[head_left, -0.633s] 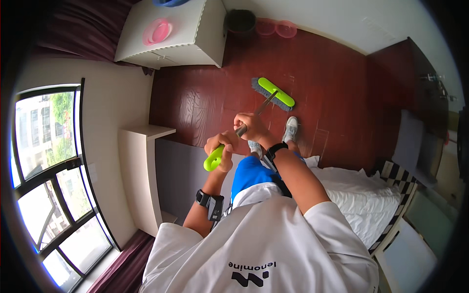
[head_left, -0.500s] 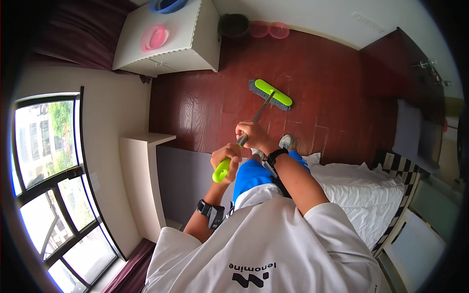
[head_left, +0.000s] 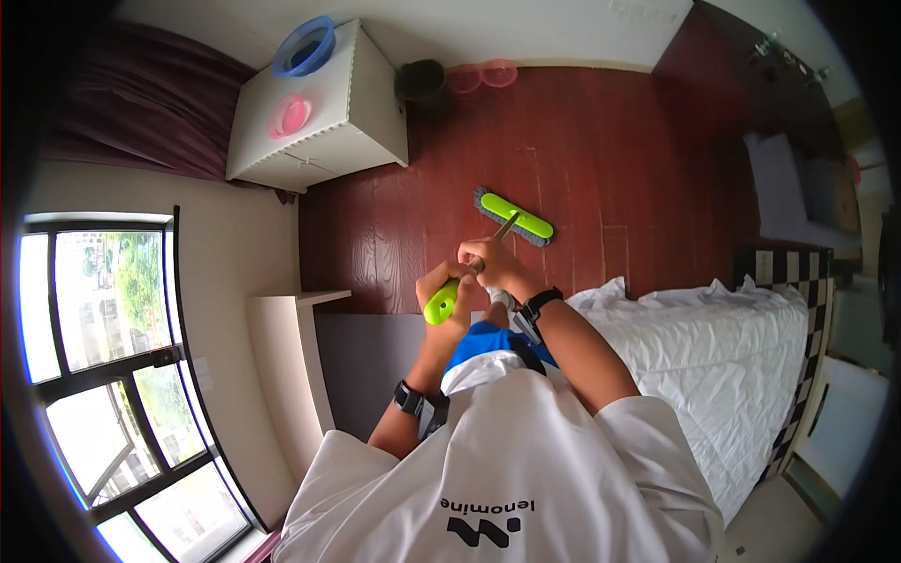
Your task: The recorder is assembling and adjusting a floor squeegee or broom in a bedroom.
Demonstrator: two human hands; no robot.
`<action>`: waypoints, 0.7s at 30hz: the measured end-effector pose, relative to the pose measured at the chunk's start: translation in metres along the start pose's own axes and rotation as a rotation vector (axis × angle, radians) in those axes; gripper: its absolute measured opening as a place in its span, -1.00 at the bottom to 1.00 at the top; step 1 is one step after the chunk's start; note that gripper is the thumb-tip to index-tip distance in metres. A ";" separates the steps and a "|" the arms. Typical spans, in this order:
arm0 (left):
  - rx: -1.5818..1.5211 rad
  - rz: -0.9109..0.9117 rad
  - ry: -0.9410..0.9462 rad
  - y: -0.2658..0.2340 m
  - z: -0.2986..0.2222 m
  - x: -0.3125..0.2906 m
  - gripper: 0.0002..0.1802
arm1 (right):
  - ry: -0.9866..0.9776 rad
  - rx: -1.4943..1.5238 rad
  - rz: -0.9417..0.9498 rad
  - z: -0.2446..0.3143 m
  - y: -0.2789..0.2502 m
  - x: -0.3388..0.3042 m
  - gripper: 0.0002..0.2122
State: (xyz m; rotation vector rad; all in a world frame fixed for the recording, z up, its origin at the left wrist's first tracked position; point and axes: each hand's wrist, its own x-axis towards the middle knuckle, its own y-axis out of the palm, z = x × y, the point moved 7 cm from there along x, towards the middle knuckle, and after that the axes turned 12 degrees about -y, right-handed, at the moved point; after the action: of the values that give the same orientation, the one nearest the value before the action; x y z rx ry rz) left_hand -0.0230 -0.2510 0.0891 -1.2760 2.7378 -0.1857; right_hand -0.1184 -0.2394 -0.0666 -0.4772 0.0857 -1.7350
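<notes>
Both hands on the mop handle [head_left: 469, 272]: left hand [head_left: 444, 286] wraps the bright green grip end, right hand [head_left: 493, 263] is clamped on the metal shaft just ahead of it, the two touching. Handle runs from the hands down to the mop head [head_left: 514, 217], a lime-green flat plate with grey fringe, lying flat on the dark red wood floor [head_left: 601, 159], near the bed edge. White bed [head_left: 713, 347] to the person's right, rumpled sheet. White cabinet [head_left: 319, 113] at the far wall carries a blue round basin [head_left: 305, 47] and a pink round dish [head_left: 290, 116]. Black bin [head_left: 420, 80] beside the cabinet, two pink bowls [head_left: 481, 75] next to it. Window [head_left: 113, 375] on the left
</notes>
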 end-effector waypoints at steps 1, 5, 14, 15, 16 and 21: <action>-0.003 0.035 0.023 0.010 -0.004 -0.008 -0.89 | 0.020 0.030 -0.032 0.006 -0.005 -0.011 -0.87; 0.017 0.101 -0.048 0.040 -0.013 -0.048 -0.88 | 0.084 0.023 -0.111 0.028 -0.013 -0.069 -0.87; 0.066 0.290 -0.122 0.066 -0.019 -0.120 -0.87 | 0.154 0.072 -0.190 0.062 -0.001 -0.154 -0.89; 0.120 0.300 -0.124 0.065 -0.016 -0.122 -0.86 | 0.132 0.061 -0.216 0.065 -0.001 -0.157 -0.90; 0.119 0.303 -0.117 0.063 -0.015 -0.125 -0.86 | 0.128 0.056 -0.220 0.067 0.001 -0.159 -0.90; 0.161 0.361 -0.038 0.053 -0.012 -0.138 -0.88 | 0.121 0.092 -0.323 0.068 0.021 -0.174 -0.92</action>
State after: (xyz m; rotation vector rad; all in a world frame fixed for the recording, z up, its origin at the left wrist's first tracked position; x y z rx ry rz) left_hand 0.0235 -0.1102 0.1002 -0.7238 2.7931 -0.3334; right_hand -0.0495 -0.0645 -0.0582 -0.3309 0.0151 -2.0750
